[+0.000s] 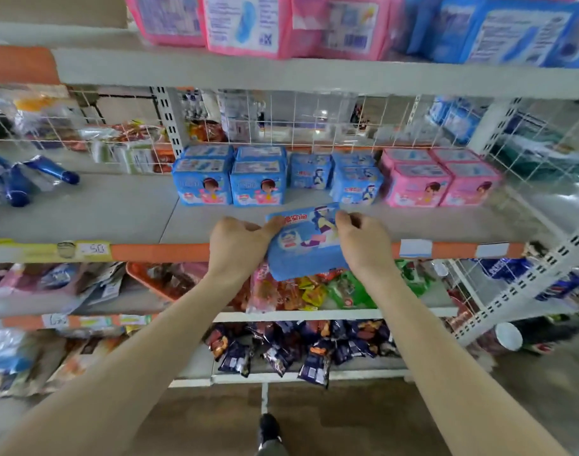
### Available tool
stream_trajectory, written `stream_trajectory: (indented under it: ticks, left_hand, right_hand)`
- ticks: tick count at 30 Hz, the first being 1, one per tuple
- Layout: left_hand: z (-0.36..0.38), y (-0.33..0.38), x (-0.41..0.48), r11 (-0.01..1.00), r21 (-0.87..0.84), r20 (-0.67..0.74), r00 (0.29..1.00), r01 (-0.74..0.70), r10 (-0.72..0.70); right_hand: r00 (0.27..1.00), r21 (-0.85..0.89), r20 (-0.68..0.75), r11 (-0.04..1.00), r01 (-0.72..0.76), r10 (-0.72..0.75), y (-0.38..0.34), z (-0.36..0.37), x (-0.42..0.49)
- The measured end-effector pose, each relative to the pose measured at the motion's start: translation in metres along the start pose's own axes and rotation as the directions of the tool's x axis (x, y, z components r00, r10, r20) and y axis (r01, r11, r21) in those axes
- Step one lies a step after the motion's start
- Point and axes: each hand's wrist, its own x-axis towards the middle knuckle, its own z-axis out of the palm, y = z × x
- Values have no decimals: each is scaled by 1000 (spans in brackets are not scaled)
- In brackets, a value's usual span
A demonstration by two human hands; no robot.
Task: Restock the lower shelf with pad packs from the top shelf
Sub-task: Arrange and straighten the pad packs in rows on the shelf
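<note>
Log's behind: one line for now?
left hand: holds blue pad pack | right hand: holds same pack | pack: at lower shelf front edge

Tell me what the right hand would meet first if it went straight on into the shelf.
Most likely the front blue pad pack standing on the shelf directly beyond the right hand, which grips the carried pack; bare shelf lies between. Depth is unclear.

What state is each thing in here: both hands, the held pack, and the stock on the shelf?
left hand: grips the held pack's left end.
right hand: pinches its upper right corner.
blue pad pack: held tilted at the shelf's front edge, not set down.
shelved blue packs: standing in rows.
shelved pink packs: standing to their right.
blue bottles: lying on their sides.
</note>
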Motion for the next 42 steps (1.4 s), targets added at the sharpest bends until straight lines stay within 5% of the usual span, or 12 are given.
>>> stream_trajectory:
  ticks: [13, 24, 28, 33, 39, 42]
  left_hand:
    - [64, 4, 117, 994, -89, 86, 994, -64, 72]
    - [135, -54, 163, 968, 219, 141, 985, -126, 96]
    - [155, -62, 181, 873, 462, 136, 985, -158, 106]
    - [170, -60, 194, 765, 625, 104, 988, -155, 115]
    - [174, -41, 201, 575, 804, 49, 981, -151, 189]
    - [181, -51, 202, 408, 841, 179, 895, -355, 409]
  right_hand:
    - [984, 64, 55, 984, 166, -169, 40, 19, 135]
    - [940, -313, -31, 897, 313, -339, 133, 46, 198]
    - [923, -456, 5, 821, 344, -384, 151, 51, 225]
    - [834, -603, -111, 703, 376, -541, 167, 56, 241]
    - [864, -539, -253, 805, 247, -435, 175, 57, 259]
    - [871, -558, -218, 788, 259, -440, 179, 49, 270]
